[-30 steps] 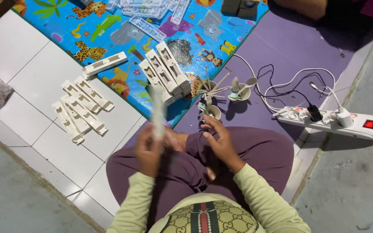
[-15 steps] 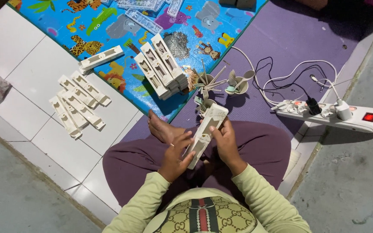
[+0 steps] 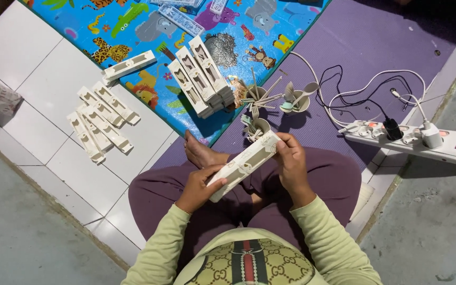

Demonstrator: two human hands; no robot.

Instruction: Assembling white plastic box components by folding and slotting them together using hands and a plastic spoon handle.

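A long cream plastic case [image 3: 244,163] lies slanted across my lap, open side up. My left hand [image 3: 199,187] grips its lower end and my right hand [image 3: 291,158] grips its upper end. Just beyond my right hand stand small cups [image 3: 257,126] with cream plastic cutlery sticking out. A bare foot shows under the case.
A stack of cream cases [image 3: 201,82] lies on the colourful animal mat [image 3: 122,31]. More cases [image 3: 101,121] lie on the white tiles at left. A white power strip [image 3: 412,140] with plugs and cables sits on the purple mat at right.
Both hands have settled on the ends of the cream case, which now lies flatter across my lap. A second ago my left hand held it upright.
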